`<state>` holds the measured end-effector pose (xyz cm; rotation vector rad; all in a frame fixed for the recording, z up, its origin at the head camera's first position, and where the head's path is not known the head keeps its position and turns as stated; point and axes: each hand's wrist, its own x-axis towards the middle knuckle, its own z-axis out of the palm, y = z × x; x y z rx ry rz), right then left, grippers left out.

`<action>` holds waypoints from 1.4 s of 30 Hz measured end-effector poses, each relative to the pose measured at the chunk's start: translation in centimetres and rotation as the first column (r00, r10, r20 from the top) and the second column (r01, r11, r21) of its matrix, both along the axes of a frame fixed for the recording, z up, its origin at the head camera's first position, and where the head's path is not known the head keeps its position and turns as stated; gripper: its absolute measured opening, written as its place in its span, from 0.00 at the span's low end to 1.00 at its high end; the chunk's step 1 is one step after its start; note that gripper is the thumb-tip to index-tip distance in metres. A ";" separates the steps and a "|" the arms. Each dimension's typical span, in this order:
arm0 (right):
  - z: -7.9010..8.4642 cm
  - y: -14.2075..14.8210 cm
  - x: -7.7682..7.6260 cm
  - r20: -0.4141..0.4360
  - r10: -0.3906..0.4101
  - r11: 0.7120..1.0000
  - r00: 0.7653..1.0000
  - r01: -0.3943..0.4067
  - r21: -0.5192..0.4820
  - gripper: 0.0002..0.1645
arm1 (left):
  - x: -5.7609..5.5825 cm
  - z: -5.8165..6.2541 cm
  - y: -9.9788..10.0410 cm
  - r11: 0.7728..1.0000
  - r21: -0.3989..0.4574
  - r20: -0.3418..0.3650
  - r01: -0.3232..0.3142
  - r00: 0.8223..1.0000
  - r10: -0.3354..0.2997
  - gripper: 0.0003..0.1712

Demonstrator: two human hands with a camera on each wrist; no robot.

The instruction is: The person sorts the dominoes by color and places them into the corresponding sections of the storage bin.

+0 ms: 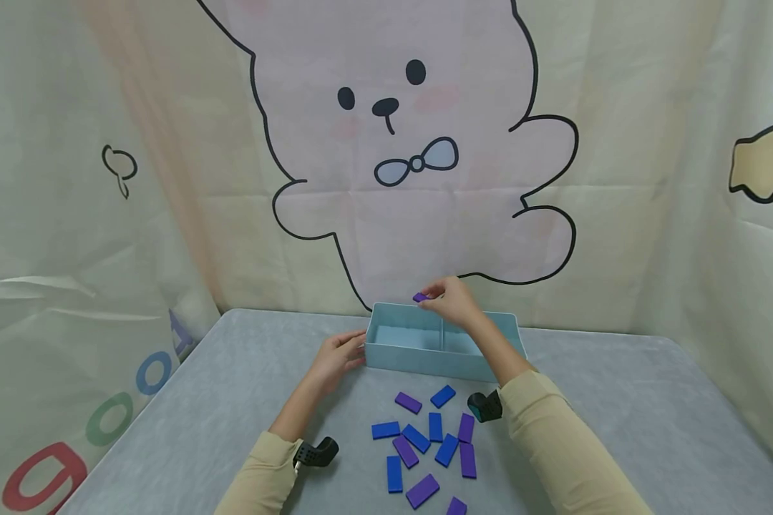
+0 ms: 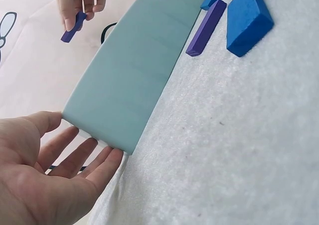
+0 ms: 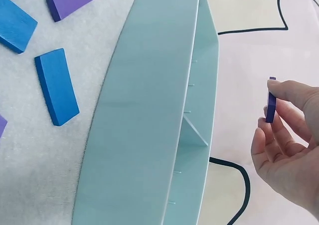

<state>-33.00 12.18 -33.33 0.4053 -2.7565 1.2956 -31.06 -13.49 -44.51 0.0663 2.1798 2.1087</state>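
Observation:
My right hand (image 1: 452, 300) pinches a purple block (image 3: 271, 103) between thumb and fingers, held up above the far side of a light blue box (image 1: 425, 359). A divider (image 1: 442, 335) splits the box, and no blocks show in the visible parts of its two compartments. My left hand (image 1: 335, 361) is at the box's left end, its extended fingertips and thumb against that end wall, as the left wrist view shows. In front of the box, several blue blocks (image 1: 394, 474) and purple blocks (image 1: 422, 491) lie scattered flat on the table.
A grey cloth covers the table (image 1: 618, 415). Behind it hangs a pale curtain (image 1: 644, 236) with a large cartoon bear drawn on it. More printed curtain stands along the left and right sides. A black wrist camera (image 1: 318, 452) sits by the left cuff.

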 end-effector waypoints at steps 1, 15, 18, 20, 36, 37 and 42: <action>0.0 -0.1 -0.1 -0.001 -0.005 1.000 1.000 0.005 0.004 0.16 | 0.0 0.0 0.0 1.000 0.003 0.000 0.001 1.000 -0.001 0.25; -0.8 -1.1 -1.8 0.034 -0.071 0.997 0.997 0.071 -0.009 0.16 | -0.2 -0.1 -0.1 1.000 0.017 -0.009 0.020 1.000 -0.020 0.25; -0.8 -1.2 -1.9 0.044 -0.079 0.997 0.996 0.079 -0.012 0.20 | -0.2 -0.1 0.0 1.000 0.018 -0.004 0.015 1.000 -0.015 0.25; -0.7 -1.2 -1.9 0.049 -0.085 0.996 0.995 0.085 -0.008 0.23 | -0.3 -0.1 0.0 1.000 0.016 -0.004 0.012 1.000 -0.012 0.25; -1.2 0.2 -0.9 -0.037 -0.019 0.999 0.999 0.017 -0.040 0.21 | 0.0 0.2 0.0 1.000 0.002 0.006 0.004 1.000 -0.004 0.25; -1.2 0.3 -0.8 -0.044 -0.012 0.999 0.999 0.010 -0.044 0.20 | -0.1 0.2 -0.1 1.000 0.000 0.004 0.005 1.000 -0.005 0.26; -1.6 0.7 0.0 -0.057 0.025 0.997 0.998 -0.029 -0.068 0.19 | -0.1 0.1 0.0 1.000 0.004 0.009 0.004 1.000 -0.004 0.25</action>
